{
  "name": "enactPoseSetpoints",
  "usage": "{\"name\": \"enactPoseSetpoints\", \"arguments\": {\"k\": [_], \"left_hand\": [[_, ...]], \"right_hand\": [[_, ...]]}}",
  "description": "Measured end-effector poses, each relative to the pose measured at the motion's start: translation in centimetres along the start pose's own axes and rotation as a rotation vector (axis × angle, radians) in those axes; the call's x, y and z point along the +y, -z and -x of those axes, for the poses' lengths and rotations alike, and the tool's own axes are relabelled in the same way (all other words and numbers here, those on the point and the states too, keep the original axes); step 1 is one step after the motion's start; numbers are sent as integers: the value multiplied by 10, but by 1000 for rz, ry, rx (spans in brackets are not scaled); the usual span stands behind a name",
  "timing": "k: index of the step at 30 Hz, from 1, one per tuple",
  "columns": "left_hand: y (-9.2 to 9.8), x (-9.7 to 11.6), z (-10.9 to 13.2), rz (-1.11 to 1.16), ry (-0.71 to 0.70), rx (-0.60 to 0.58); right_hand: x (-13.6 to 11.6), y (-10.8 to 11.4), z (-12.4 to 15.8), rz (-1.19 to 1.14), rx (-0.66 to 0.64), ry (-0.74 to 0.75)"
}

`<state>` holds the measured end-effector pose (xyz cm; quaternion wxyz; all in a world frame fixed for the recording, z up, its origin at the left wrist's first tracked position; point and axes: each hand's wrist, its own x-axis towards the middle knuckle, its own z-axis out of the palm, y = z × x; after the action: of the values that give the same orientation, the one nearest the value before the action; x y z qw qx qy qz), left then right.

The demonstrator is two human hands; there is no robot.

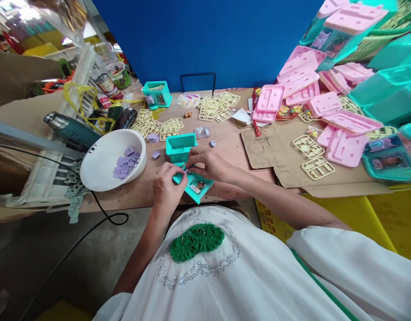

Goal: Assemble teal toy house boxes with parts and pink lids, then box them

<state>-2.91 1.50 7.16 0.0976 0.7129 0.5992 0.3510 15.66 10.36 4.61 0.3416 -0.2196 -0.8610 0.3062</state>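
Note:
My left hand (pixel 168 186) and my right hand (pixel 209 164) meet at the table's front edge, fingertips pinched together. Between them shows a tiny pale purple piece (pixel 186 171), mostly covered by the fingers. Right below lies a teal panel (pixel 197 199), tilted, with a small brown item and a white one on it. Just beyond my hands an open teal box (pixel 181 150) stands on the table; whether it joins the panel is hidden. Left of the box rests a loose purple piece (pixel 156 154), and to its right a small round purple part (pixel 212 143).
A white bowl (pixel 88 167) of purple pieces stands at left, beside a bottle (pixel 71 129). Cream-coloured sprues (pixel 208 109) lie at the back near another teal box (pixel 157 99). Pink trays (pixel 347 145) pile up on cardboard (pixel 260 154) at right. A blue panel (pixel 205 40) closes the back.

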Motion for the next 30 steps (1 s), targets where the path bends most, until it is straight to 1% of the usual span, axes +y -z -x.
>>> {"name": "enactPoseSetpoints", "arguments": {"k": [3, 7, 10, 13, 16, 19, 21, 23, 25, 30], "left_hand": [[-1, 2, -1, -31, 1, -19], [-5, 7, -1, -134, -35, -25], [-7, 12, -2, -221, -59, -35], [-10, 14, -3, -256, -81, -46], [-13, 14, -3, -263, -80, -57], [-12, 12, 0, -242, -60, -54], [-11, 11, 1, -200, -43, -35], [-8, 9, 2, -139, -30, -14], [-6, 7, 2, -95, -27, 6], [-7, 5, 3, -119, -3, 20]], "right_hand": [[0, 1, -4, 9, -55, 49], [-2, 1, -6, 29, -71, 118], [-2, 3, -5, 43, -93, 139], [0, 3, -5, 74, -101, 156], [-1, 2, -7, 165, -133, 177], [-8, 2, -13, 309, -210, 218], [-13, 2, -16, 390, -259, 248], [-14, 3, -18, 420, -283, 254], [-10, 4, -18, 377, -277, 226], [6, 9, -15, 100, -215, 138]]}}
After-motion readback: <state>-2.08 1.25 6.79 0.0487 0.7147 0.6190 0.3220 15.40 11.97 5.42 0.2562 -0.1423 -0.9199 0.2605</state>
